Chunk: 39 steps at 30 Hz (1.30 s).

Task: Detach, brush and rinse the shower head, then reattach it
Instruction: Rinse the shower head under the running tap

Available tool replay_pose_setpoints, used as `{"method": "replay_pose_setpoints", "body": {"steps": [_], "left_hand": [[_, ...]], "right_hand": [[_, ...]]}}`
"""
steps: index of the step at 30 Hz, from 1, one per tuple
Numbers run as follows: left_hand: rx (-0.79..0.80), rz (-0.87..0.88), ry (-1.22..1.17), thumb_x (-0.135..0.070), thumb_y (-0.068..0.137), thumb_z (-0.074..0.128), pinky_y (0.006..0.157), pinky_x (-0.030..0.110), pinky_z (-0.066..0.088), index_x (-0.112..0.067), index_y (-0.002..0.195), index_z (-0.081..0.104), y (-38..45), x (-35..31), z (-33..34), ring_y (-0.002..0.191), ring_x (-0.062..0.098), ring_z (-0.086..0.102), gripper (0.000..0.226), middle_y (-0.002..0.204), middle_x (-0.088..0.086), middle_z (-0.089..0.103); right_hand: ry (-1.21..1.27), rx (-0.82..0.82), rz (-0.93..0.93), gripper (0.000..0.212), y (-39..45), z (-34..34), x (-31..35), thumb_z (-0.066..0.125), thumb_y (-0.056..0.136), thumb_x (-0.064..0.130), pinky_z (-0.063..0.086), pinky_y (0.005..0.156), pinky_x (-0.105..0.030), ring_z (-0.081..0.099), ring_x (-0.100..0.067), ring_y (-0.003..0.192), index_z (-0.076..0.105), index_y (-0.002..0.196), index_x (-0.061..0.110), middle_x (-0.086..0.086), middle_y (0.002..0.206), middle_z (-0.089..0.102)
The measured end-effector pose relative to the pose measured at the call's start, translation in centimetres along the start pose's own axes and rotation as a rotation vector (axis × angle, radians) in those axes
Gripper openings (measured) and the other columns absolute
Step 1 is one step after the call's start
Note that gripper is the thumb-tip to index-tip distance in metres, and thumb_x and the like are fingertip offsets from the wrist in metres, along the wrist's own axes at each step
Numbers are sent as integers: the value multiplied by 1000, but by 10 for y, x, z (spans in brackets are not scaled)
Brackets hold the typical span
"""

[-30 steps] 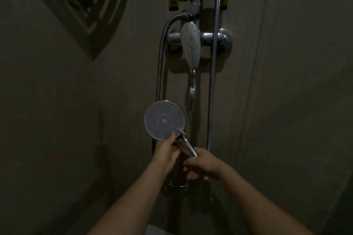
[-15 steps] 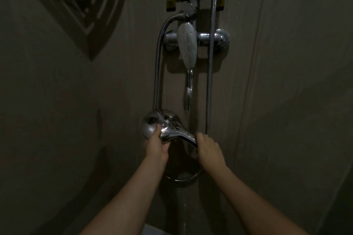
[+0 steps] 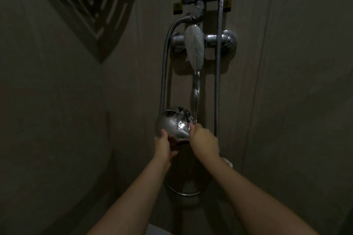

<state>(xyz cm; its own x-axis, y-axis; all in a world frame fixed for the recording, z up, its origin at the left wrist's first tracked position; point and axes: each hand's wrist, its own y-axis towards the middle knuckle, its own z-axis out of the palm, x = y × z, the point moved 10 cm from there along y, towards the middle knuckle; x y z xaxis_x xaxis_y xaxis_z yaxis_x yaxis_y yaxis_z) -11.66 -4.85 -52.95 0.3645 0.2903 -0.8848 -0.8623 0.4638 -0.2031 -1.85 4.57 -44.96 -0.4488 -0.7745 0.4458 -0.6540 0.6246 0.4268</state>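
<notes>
Two hands: both on the shower head (image 3: 172, 123), centre of frame.
Left hand (image 3: 164, 145): fingers curled round its lower edge.
Right hand (image 3: 203, 139): gripping the handle end.
Rinsing: probably best to turn the chrome back slowly beneath the water stream (image 3: 195, 99).
Writing: none legible.
</notes>
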Motion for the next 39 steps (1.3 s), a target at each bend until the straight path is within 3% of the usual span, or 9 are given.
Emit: {"method": "replay_pose_setpoints", "body": {"steps": [7, 12, 18, 23, 27, 30, 32, 36, 39], "left_hand": [[24, 851, 1378, -47, 97, 20, 115, 45, -6, -32, 149, 7, -29, -39, 61, 147, 20, -11, 55, 159, -5, -4], [-176, 586, 1138, -42, 97, 26, 115, 49, 22, -16, 142, 34, 19, -63, 21, 141, 31, 26, 54, 152, 9, 33], [171, 1189, 1526, -39, 96, 26, 116, 43, 12, -26, 137, 44, -49, -48, 94, 143, 19, 22, 46, 149, -4, 36], [-41, 403, 1103, -42, 98, 26, 95, 38, 40, -9, 116, 55, 23, -70, 29, 111, 28, 54, 48, 124, 16, 57], [-87, 815, 1401, -41, 97, 31, 109, 44, 28, -16, 135, 40, -16, -65, 66, 132, 26, 36, 47, 143, 9, 40], [244, 1206, 1695, -41, 98, 20, 117, 45, 5, -27, 145, 28, -51, -34, 113, 145, 20, 14, 50, 156, -1, 24], [369, 1178, 1708, -44, 94, 19, 117, 43, 13, -29, 143, 32, -35, -32, 114, 143, 20, 22, 53, 155, -2, 27], [45, 699, 1469, -40, 97, 29, 92, 36, 43, -15, 113, 58, 22, -57, 68, 112, 29, 56, 42, 122, 13, 61], [47, 1036, 1623, -39, 96, 29, 109, 43, 29, -17, 131, 46, -16, -38, 96, 132, 27, 39, 45, 141, 11, 46]], "right_hand": [[-20, 40, -25, 27, -2, 3, -1, 35, 99, 30, 51, 67, -32, 62, -18, 73, 55, 102, 12, -2, 83, 61], [-225, 94, -115, 23, -13, 6, -7, 39, 97, 23, 53, 76, -39, 65, -28, 89, 50, 112, 10, -10, 101, 66], [-114, 62, -103, 20, -9, -5, -4, 39, 97, 21, 53, 80, -38, 65, -26, 91, 54, 108, 11, -9, 102, 66], [-289, 93, -163, 25, -17, 0, -3, 40, 97, 24, 50, 72, -36, 66, -26, 88, 49, 116, 11, -8, 101, 66], [-56, -7, 11, 27, -10, -10, -20, 37, 99, 26, 45, 70, -30, 65, -27, 91, 56, 110, 10, -10, 100, 67], [269, 0, 198, 37, -6, -6, -44, 30, 100, 30, 46, 73, -33, 64, -29, 87, 61, 96, 11, -13, 92, 67], [154, 38, 156, 35, -8, -7, -52, 30, 100, 29, 46, 73, -35, 64, -31, 91, 60, 100, 11, -14, 97, 67], [-172, 70, -58, 33, -14, -7, -44, 30, 100, 31, 48, 76, -36, 66, -32, 91, 57, 106, 12, -13, 96, 68], [-172, 53, -44, 27, -9, -4, -43, 34, 99, 28, 46, 71, -30, 65, -26, 90, 55, 109, 14, -8, 99, 67]]}}
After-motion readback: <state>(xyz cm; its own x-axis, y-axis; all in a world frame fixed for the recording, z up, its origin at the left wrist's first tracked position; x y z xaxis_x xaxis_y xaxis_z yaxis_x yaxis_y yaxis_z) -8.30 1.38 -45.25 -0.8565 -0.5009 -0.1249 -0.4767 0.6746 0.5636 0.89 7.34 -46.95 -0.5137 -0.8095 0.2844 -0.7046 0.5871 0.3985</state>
